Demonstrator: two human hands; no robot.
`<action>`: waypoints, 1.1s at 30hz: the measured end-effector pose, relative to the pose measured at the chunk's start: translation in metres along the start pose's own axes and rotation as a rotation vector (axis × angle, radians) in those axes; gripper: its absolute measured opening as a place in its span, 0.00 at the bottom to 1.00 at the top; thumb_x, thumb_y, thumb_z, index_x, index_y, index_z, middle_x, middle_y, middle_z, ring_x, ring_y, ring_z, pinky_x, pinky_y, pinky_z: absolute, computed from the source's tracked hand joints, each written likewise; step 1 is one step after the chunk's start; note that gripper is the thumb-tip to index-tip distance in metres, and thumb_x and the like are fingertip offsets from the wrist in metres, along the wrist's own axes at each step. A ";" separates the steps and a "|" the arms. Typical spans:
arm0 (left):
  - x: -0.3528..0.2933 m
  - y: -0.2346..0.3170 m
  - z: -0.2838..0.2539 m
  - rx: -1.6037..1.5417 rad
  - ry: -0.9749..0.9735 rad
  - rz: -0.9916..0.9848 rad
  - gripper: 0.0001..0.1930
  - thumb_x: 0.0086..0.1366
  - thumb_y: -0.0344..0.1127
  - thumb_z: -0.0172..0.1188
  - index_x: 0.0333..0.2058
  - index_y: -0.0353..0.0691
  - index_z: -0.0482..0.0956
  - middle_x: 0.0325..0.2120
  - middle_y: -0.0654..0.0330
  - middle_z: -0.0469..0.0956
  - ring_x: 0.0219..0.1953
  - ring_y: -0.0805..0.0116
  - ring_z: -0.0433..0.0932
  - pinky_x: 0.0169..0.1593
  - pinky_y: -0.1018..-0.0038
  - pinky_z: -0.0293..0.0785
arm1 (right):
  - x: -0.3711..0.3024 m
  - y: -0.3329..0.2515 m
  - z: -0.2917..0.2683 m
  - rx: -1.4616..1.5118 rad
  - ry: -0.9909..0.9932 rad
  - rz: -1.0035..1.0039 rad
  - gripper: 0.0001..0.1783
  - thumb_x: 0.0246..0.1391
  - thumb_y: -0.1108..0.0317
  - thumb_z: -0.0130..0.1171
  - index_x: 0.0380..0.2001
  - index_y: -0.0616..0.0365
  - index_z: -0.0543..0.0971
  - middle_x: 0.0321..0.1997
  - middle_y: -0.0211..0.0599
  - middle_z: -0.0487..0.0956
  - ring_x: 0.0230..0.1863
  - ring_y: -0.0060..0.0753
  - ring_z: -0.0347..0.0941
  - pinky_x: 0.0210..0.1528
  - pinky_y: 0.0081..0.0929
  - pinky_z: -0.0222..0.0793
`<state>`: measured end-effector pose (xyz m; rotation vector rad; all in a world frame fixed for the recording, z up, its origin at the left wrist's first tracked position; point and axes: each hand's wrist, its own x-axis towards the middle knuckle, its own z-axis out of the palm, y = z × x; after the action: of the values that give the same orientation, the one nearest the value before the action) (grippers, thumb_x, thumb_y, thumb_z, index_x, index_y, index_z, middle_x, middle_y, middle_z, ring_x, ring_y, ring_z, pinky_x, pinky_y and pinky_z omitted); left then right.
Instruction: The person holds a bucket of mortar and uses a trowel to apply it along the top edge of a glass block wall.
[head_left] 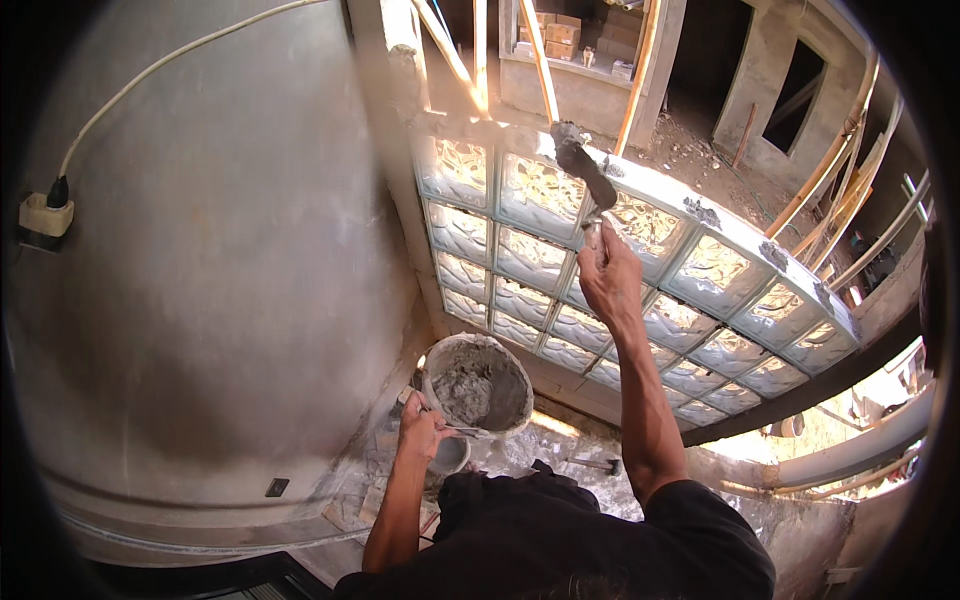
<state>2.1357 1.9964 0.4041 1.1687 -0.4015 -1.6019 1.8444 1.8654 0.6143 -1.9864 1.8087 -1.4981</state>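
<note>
My right hand is closed around the handle of a trowel, its blade held over the top edge of a glass-block wall. Grey mortar sits at the blade's far end, where I cannot tell whether it touches the blocks. Several dabs of mortar lie along that top edge to the right. Lower down, my left hand grips the near left side of a bucket; whether by rim or handle is unclear. Wet mortar is inside the bucket.
A plastered grey wall rises on the left, with a socket box and plug on a cord. Below the bucket stands a smaller pail; a hammer lies nearby. Wooden poles lean behind the glass blocks.
</note>
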 end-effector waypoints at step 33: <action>-0.001 0.012 -0.047 0.111 0.028 -0.079 0.15 0.51 0.15 0.48 0.35 0.43 0.65 0.33 0.59 0.67 0.32 0.62 0.73 0.37 0.45 0.81 | -0.039 -0.049 0.003 -0.429 -0.172 0.055 0.35 0.49 0.77 0.52 0.62 0.74 0.62 0.41 0.58 0.72 0.42 0.59 0.70 0.47 0.50 0.68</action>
<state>2.1809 2.0068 0.3917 1.3044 -0.4354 -1.6460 1.8884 1.9099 0.6203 -2.1326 2.2274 -0.9461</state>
